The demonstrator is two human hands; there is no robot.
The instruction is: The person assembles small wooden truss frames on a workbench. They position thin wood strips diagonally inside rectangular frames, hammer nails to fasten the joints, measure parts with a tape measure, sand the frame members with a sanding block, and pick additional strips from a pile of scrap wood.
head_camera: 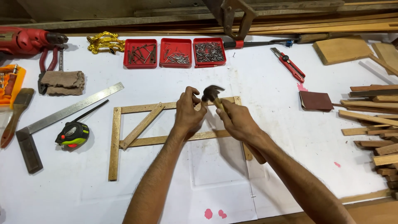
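Two bare forearms reach up from the bottom edge over a white-covered workbench (290,137). The right hand (237,120) is wrapped tightly around the wooden handle of a hammer (212,94); the handle's butt sticks out below the wrist, and the blurred steel head sits just above the knuckles. The left hand (188,111) is just beside it, fingers curled and pinched together at the hammer head; what they pinch is too small to tell. Both hands lie over a frame of thin wooden slats (115,141), at its top rail. The frame spreads leftward from the left hand, with a diagonal brace and one long upright at the far side.

Straight ahead of the hands, well apart, stand three red trays of nails (175,52). Left of the left hand, beyond the frame, lie a tape measure (73,135) and a steel try square (62,114). Right of the right hand lie a dark sandpaper sheet (316,101) and a red utility knife (289,64), then a pile of wood strips (373,124) at the bench's right edge. Bare white surface lies open between the right hand and the sandpaper, and below the frame towards the near edge.
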